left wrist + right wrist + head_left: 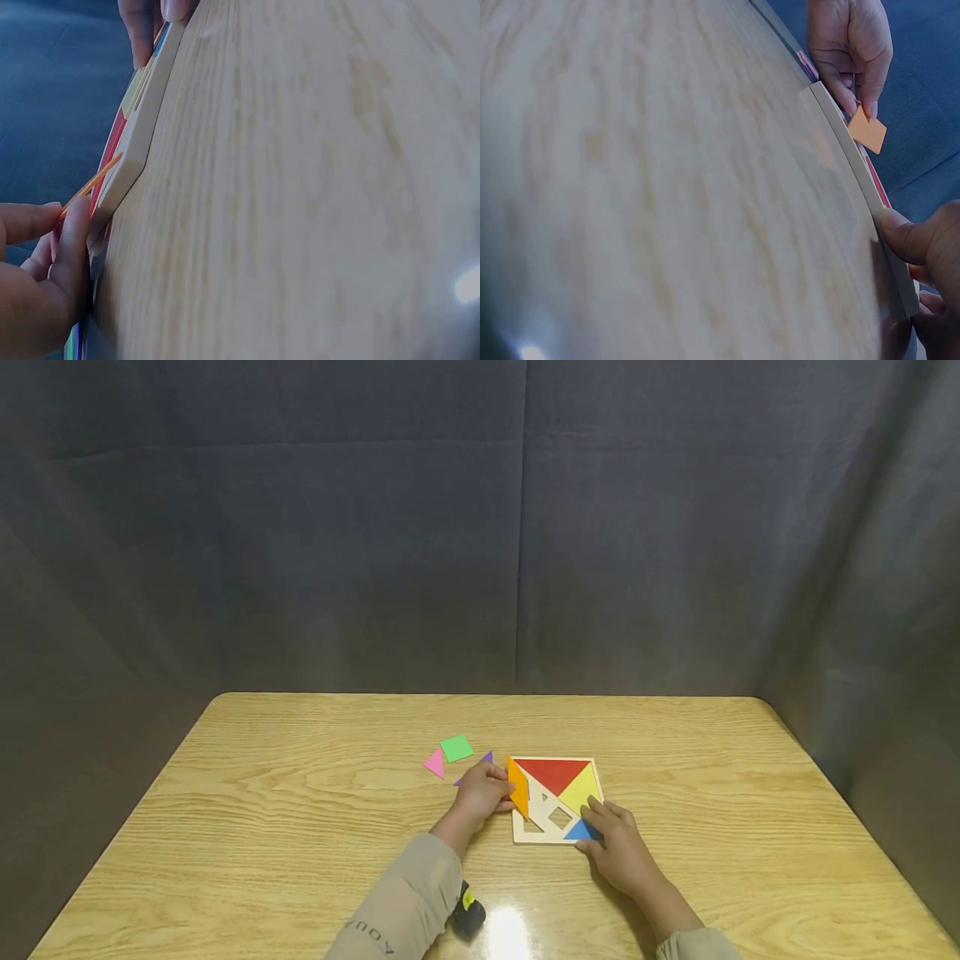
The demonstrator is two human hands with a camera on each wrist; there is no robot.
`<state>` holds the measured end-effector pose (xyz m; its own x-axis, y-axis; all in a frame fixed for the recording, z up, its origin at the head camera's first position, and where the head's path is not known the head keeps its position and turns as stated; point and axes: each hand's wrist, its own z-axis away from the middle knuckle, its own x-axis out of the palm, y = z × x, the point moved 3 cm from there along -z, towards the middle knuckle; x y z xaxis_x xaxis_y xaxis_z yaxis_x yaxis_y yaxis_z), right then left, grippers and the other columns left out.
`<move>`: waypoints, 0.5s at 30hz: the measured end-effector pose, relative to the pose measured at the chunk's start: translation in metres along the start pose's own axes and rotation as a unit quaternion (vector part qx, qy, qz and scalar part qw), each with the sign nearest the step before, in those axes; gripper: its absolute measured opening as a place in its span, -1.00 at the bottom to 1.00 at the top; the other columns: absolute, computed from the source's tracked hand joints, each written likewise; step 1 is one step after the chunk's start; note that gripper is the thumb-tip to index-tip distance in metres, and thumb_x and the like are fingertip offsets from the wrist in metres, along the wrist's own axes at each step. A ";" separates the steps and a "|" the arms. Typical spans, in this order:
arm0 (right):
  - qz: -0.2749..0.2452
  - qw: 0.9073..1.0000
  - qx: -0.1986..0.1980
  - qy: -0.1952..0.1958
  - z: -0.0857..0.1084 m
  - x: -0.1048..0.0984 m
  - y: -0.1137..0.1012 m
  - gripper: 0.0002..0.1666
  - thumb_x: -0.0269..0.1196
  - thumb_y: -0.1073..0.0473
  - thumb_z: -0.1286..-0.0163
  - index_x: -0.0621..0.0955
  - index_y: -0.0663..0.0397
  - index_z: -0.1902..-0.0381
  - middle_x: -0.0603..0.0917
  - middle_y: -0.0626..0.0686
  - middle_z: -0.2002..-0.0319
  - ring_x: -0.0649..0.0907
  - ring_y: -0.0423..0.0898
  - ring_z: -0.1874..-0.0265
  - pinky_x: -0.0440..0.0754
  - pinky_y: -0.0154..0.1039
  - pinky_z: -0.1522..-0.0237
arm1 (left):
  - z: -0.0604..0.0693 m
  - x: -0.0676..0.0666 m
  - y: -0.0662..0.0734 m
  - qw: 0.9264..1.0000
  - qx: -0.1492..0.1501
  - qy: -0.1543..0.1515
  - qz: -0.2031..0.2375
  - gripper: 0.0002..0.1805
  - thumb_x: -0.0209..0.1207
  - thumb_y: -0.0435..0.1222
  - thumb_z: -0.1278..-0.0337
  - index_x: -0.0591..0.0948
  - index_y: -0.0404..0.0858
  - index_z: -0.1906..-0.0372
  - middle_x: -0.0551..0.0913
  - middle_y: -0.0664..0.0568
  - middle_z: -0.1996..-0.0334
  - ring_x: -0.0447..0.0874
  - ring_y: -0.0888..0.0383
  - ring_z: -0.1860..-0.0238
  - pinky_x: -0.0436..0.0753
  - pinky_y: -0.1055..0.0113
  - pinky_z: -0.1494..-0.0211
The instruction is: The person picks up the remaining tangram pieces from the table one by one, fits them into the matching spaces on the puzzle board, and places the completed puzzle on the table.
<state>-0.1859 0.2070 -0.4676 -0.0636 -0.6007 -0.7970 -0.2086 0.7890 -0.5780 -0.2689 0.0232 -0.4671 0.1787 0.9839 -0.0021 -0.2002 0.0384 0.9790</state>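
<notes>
My left hand (480, 793) pinches a flat orange parallelogram tangram piece (518, 787), tilted up over the left side of a wooden tangram board (542, 838). In the left wrist view, the orange piece (91, 182) shows edge-on between thumb and fingers. A red triangle (553, 772), a yellow triangle (584, 789) and a blue triangle (580, 831) lie in the board. My right hand (618, 852) grips the board's near right corner; the right wrist view shows its thumb (904, 238) against the board's edge. Those fingers partly cover the blue triangle.
Left of the board lie a green square (457, 748), a pink triangle (435, 764) and a purple triangle (487, 757), partly hidden by my left hand. A black object with a yellow mark (468, 917) is beside the left sleeve. A dark curtain (375, 568) hangs behind the table.
</notes>
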 end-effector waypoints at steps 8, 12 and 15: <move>-0.003 1.000 0.003 -0.003 0.000 0.000 0.001 -0.46 0.25 0.28 -0.05 0.42 0.44 0.01 0.32 0.31 -0.10 0.18 0.24 -0.12 0.19 0.11 -0.05 | -0.002 0.004 0.000 1.000 -0.001 0.005 -0.013 -0.87 0.02 -0.59 0.04 0.36 -0.53 0.33 0.43 -0.18 0.37 0.52 0.11 0.55 0.57 0.33 0.45; -0.004 1.000 0.009 -0.008 0.000 0.001 0.002 -0.45 0.24 0.27 -0.05 0.41 0.43 0.00 0.31 0.30 -0.11 0.17 0.23 -0.13 0.18 0.10 -0.06 | 0.000 0.006 0.002 1.000 0.001 0.011 -0.017 -0.88 0.02 -0.59 0.05 0.35 -0.52 0.34 0.41 -0.15 0.46 0.49 0.13 0.58 0.57 0.34 0.46; -0.005 1.000 0.011 -0.009 0.001 0.001 0.002 -0.45 0.24 0.27 -0.05 0.41 0.43 -0.01 0.31 0.30 -0.12 0.16 0.23 -0.14 0.18 0.10 -0.06 | 0.001 0.007 0.003 1.000 0.002 0.015 -0.020 -0.89 0.02 -0.59 0.05 0.35 -0.50 0.35 0.41 -0.13 0.48 0.47 0.16 0.61 0.57 0.35 0.47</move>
<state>-0.1858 0.2083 -0.4699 -0.0437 -0.6065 -0.7939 -0.1885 0.7854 -0.5896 -0.2674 0.0303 -0.4638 0.1578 0.9863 -0.0473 -0.1900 0.0773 0.9787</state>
